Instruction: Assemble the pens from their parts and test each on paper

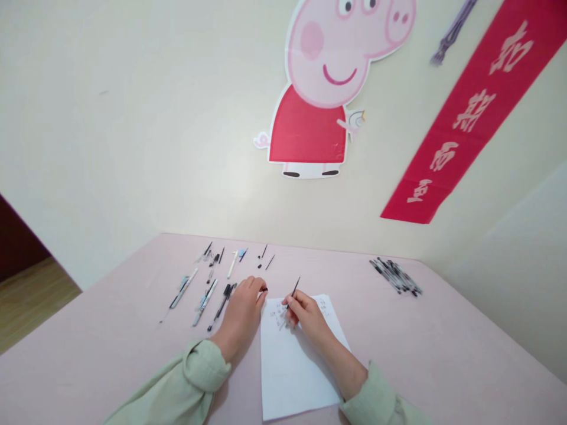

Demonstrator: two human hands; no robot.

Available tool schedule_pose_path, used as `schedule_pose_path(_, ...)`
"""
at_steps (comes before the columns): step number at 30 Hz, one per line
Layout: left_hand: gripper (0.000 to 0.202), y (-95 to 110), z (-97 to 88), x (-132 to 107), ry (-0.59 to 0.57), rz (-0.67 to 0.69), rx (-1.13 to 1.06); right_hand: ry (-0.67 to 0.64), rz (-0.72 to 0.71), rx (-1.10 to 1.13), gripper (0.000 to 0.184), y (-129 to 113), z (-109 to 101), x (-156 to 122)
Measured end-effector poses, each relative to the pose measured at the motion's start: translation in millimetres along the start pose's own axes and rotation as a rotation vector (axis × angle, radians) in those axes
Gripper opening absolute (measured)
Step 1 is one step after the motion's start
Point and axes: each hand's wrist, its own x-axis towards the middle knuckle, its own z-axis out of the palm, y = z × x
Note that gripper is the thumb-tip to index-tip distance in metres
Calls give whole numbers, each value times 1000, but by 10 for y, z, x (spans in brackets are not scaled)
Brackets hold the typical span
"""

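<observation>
A sheet of white paper [296,378] lies in front of me, with small dark handwriting near its top. My right hand [306,316] rests on it, fingers closed round a slim dark pen [295,285] that slants up and to the right. Its lower tip is hard to make out against the writing. Left of the paper's top corner, my left hand [243,310] lies on the table, thumb and fingers pinching a small black piece [264,289] that looks like a pen cap. Several pens [206,302] lie just left of that hand.
More pens and loose pen parts [215,258] lie along the back left of the pink table [376,354]. At the back right is a heap of several black and clear pens [396,276]. Behind the table, a pig cutout [308,127] and red banner [460,130] hang on the wall.
</observation>
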Motion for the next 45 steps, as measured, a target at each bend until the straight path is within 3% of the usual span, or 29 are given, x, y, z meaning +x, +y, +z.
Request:
schedule_pose_path(5, 7, 143, 41, -68, -17, -21, -345, 54, -11, 139, 37, -28, -45, -3)
schedule_pose_path(12, 9, 231, 41, -100, -45, -49, -431, 69, -34, 156, 32, -29, -71, -4)
schedule_pose_path(18, 9, 203, 74, -110, -24, -32, -429, -12, -11, 187, 33, -19, -46, -21)
schedule_pose_path(24, 14, 212, 96, -151, -42, 77, -306, -93, -28, 107, 34, 8, -14, -24)
schedule_pose_path(32, 9, 215, 132, -171, -77, 88, -53, -91, -60, -16, 20, -11, 11, -28)
schedule_pose_path(40, 14, 270, 121, -172, -162, 99, -62, -116, -60, -13, 25, 11, 11, -11)
schedule_pose_path(45, 17, 257, 107, -180, -151, 78, -79, -89, -31, 26, 27, -10, 0, -15)
